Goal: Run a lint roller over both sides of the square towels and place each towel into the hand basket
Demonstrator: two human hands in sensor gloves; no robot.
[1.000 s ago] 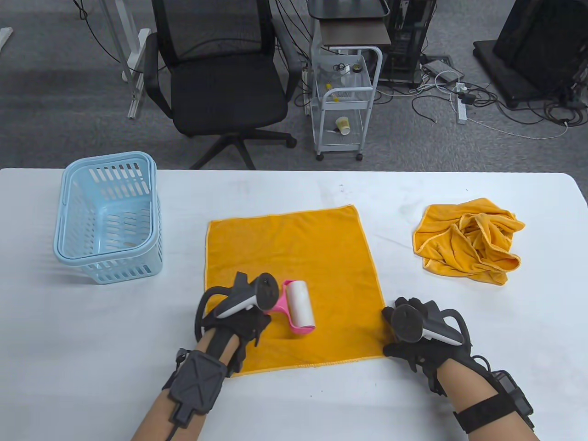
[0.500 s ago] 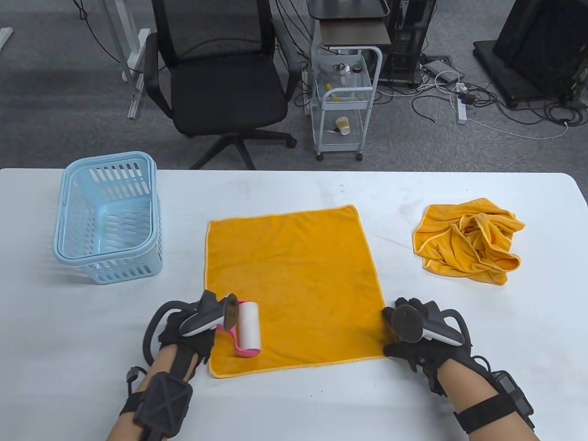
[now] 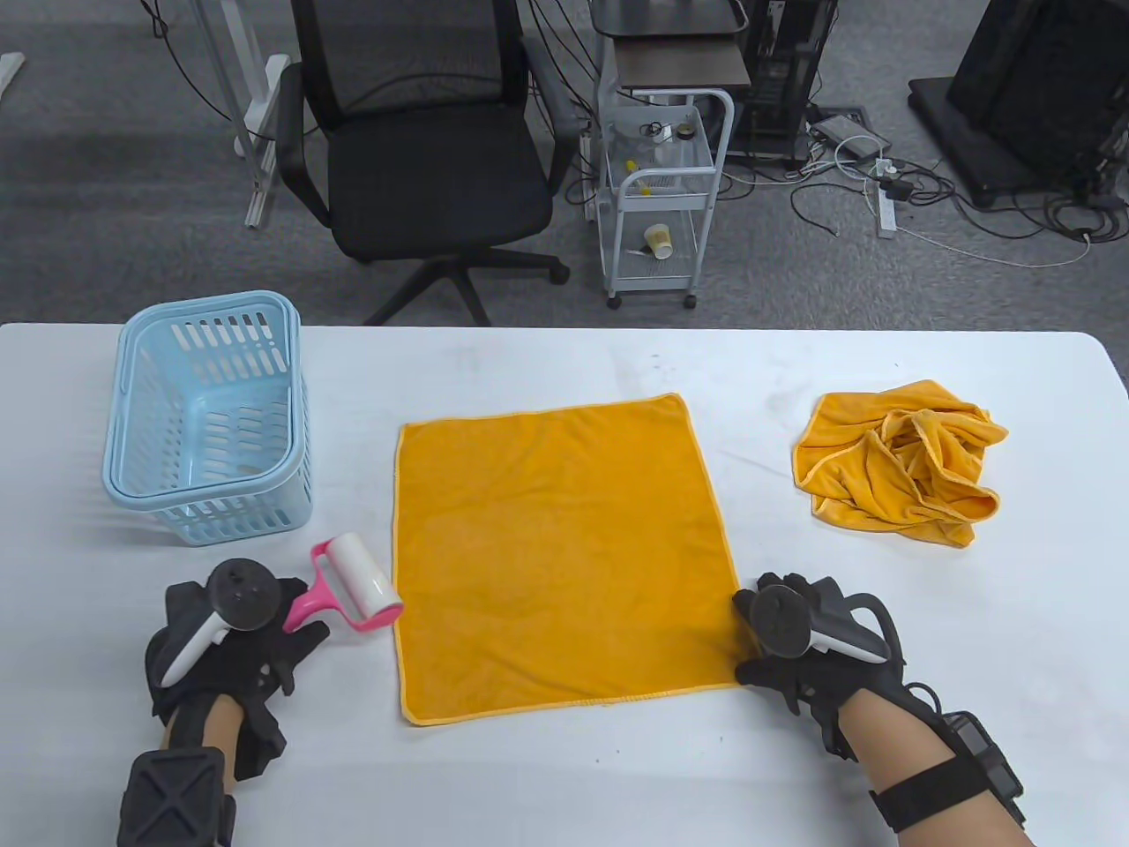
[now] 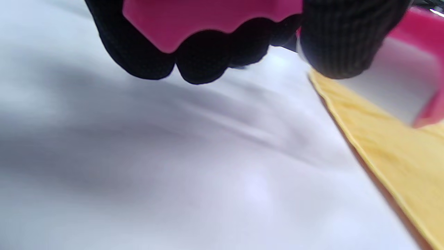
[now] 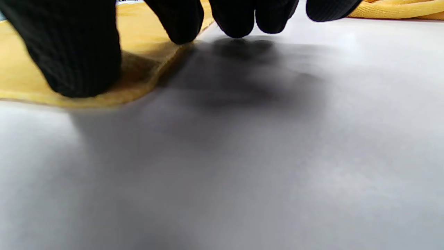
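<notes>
Lint roller [image 3: 357, 587]: pink handle, white roll; just left of the flat towel's left edge, on or just above the table, roll pointing up and right, clear of the cloth.
Left hand [image 3: 234, 648]: black glove, near left; fingers [image 4: 204, 66] curled round the pink handle in the left wrist view.
Right hand [image 3: 807, 653]: black glove, near right; fingers straight, thumb and 1 fingertip [image 5: 180, 24] pressing the flat towel's near right corner, the other tips on the table beside it.
Flat towel [image 3: 560, 551]: orange square, spread out at the table's middle, between the 2 hands.
Table [image 3: 564, 776]: white top, bearing everything listed.
Crumpled towel [image 3: 900, 463]: orange, bunched in a heap, right side, well apart from the flat towel.
Basket [image 3: 207, 415]: pale blue slotted plastic, upright, left side beyond the left hand; nothing seen inside.
Chair [image 3: 423, 150]: black office chair on the grey floor past the far edge.
Cart [image 3: 661, 194]: white wire trolley beside the chair, small items on its shelves.
</notes>
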